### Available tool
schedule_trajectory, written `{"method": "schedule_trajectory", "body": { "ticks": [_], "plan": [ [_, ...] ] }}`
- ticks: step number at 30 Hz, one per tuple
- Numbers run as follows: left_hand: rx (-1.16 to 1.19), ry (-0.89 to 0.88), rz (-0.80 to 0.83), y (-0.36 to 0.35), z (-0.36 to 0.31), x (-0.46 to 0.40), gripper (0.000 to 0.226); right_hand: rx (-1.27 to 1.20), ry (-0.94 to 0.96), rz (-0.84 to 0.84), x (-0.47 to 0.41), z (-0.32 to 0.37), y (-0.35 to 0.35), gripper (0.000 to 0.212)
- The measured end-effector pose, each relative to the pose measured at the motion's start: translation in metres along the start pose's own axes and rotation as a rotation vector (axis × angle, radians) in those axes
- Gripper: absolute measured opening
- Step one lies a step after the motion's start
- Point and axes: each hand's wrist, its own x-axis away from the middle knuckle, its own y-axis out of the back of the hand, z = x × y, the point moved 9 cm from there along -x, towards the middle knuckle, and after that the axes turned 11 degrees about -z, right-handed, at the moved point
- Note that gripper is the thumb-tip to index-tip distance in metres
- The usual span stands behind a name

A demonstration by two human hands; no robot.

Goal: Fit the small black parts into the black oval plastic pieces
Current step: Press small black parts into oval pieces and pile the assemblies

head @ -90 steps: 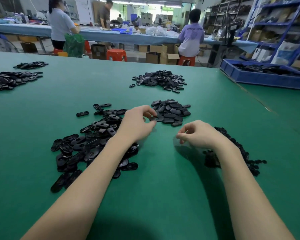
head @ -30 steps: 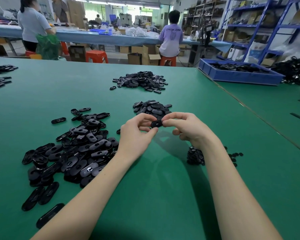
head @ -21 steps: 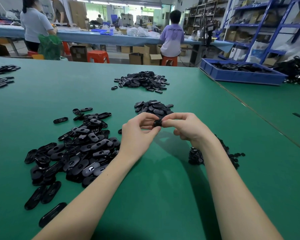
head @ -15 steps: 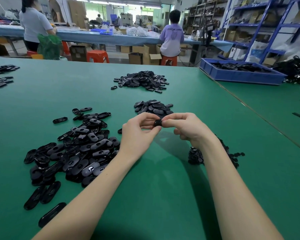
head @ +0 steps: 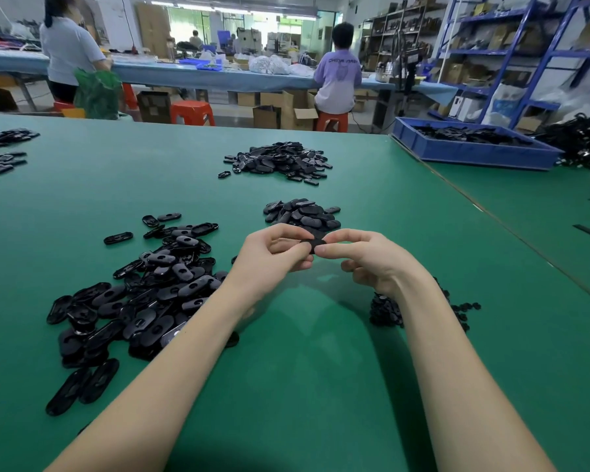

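Above the green table (head: 321, 386), the left hand (head: 269, 257) and the right hand (head: 368, 258) meet and pinch together one black oval piece (head: 315, 245) between thumbs and forefingers. At 9 o'clock from the hands lies a big heap of oval pieces (head: 143, 294). At 12 o'clock, just behind the hands, is a smaller pile (head: 304, 214), and farther a third pile (head: 280, 161). At 4 o'clock, partly under the right wrist, lies a heap of small black parts (head: 385, 311). A blue tray (head: 474, 153) stands at 2 o'clock.

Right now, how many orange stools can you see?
2. One orange stool stands empty by the far table; the other orange stool is under the seated person in purple. More may be hidden.
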Motion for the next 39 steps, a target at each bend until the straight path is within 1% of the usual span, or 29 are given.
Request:
{"method": "schedule_trajectory", "body": {
  "ticks": [4, 8, 12, 18, 22, 29, 32, 34, 35, 36, 37, 39],
  "plan": [
    [0.012, 0.053, -0.005, 0.004, 0.002, -0.002, 0.015, 0.076, 0.079, 0.021, 0.003, 0.01, -0.005, 0.017],
    [-0.031, 0.042, -0.032, 0.007, 0.001, -0.002, 0.012, 0.174, 0.159, -0.046, 0.004, 0.019, -0.004, 0.018],
    [-0.094, 0.038, -0.067, 0.008, 0.007, -0.003, 0.012, 0.207, 0.223, -0.062, 0.005, 0.022, -0.007, 0.018],
    [-0.123, 0.065, -0.085, 0.011, 0.014, -0.006, 0.012, 0.235, 0.262, -0.093, 0.0, 0.018, -0.008, 0.013],
    [-0.175, 0.052, -0.129, 0.01, 0.019, -0.005, 0.012, 0.234, 0.278, -0.115, -0.001, 0.016, -0.008, 0.015],
    [-0.186, 0.038, -0.147, 0.012, 0.021, -0.005, 0.012, 0.246, 0.3, -0.111, -0.002, 0.013, -0.012, 0.016],
    [-0.19, -0.04, -0.061, 0.007, 0.014, -0.005, 0.016, 0.182, 0.27, -0.088, -0.005, 0.012, -0.008, 0.016],
    [-0.327, -0.167, -0.011, 0.005, 0.005, -0.007, 0.02, 0.125, 0.211, -0.088, -0.006, 0.007, -0.002, 0.012],
    [-0.409, -0.231, -0.008, 0.005, 0.0, -0.009, 0.021, 0.115, 0.174, -0.067, -0.005, 0.004, 0.0, 0.009],
    [-0.475, -0.286, -0.017, 0.005, -0.003, -0.012, 0.02, 0.107, 0.138, -0.039, -0.005, 0.001, 0.001, 0.011],
    [-0.521, -0.332, -0.037, 0.006, -0.005, -0.015, 0.018, 0.099, 0.108, -0.023, -0.005, -0.002, 0.002, 0.017],
    [-0.566, -0.384, -0.106, 0.007, -0.008, -0.026, 0.016, 0.105, 0.075, -0.052, -0.006, -0.005, 0.01, 0.026]
  ]
}}
